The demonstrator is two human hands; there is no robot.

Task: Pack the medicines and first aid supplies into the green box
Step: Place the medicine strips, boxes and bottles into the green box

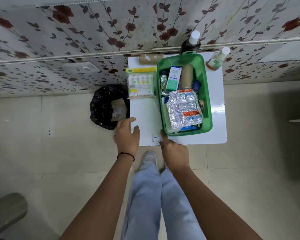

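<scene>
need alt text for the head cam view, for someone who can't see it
Seen from above, a green box on a small white table holds blister strips and an Optibex carton. The right hand touches a small white packet at the table's near edge; the left hand rests open at its left edge. A cotton swab pack and two bottles remain outside.

Green box (208, 94), white table (145, 111), black bin bag (100, 108), floral wall (76, 32)

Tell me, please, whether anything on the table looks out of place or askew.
Nothing is spilled or damaged. Several supplies lie outside the green box: the cotton swab packet to its left, a brown roll behind that, the orange bottle and dark bottle at the back. A small white packet lies by the right hand.
</scene>
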